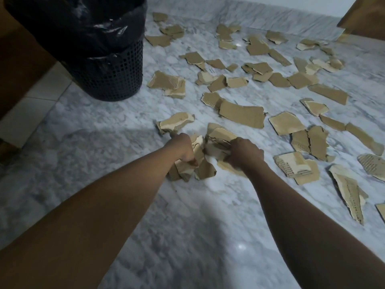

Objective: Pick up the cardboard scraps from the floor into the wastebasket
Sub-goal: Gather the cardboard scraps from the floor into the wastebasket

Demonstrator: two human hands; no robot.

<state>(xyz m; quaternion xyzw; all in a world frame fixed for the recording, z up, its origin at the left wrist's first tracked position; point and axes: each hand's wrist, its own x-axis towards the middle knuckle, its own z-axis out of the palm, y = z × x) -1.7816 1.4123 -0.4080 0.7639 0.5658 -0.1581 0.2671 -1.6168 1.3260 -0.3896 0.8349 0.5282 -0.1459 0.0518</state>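
Both hands grasp one loose bundle of cardboard scraps (205, 155) low over the marble floor (104, 132): left hand (184, 148), right hand (245, 152). Risk: outer pieces, unevenly clamped, may slip free on the carry to the wastebasket (112, 80), well apart to the left.

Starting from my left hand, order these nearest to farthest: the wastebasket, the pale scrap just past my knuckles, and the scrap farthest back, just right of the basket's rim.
From the left hand:
1. Pale scrap, just beyond the knuckles.
2. Wastebasket, ahead and to the left.
3. Far scrap, well behind the wastebasket.
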